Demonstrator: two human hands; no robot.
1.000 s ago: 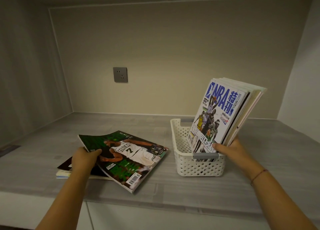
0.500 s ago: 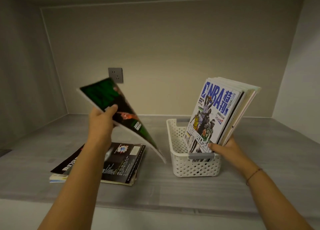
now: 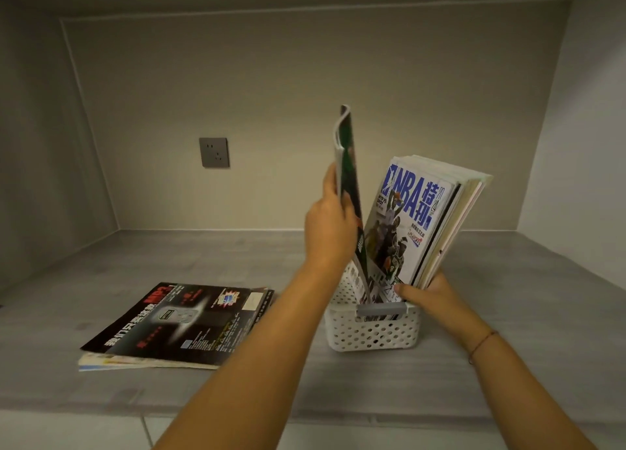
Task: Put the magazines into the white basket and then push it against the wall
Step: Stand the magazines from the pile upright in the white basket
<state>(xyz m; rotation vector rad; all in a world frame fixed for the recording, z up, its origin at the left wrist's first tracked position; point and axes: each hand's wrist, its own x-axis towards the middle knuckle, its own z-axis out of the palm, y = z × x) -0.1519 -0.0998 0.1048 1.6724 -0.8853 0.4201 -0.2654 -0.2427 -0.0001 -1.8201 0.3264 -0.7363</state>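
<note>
A white perforated basket stands on the grey shelf right of centre. Several magazines stand in it, leaning right, with an NBA cover facing me. My right hand grips their lower edge at the basket's rim. My left hand holds a green-covered magazine upright, seen edge-on, with its lower end inside the basket just left of the others. To the left, a black-covered magazine lies flat on top of another one.
The grey shelf surface sits in an alcove with a back wall well behind the basket. A grey power socket is on that wall at the left. Side walls close in left and right.
My left hand has carried the green magazine up off the flat stack and to the right, turned it upright and brought its lower end into the basket. My right hand kept holding the standing magazines.
</note>
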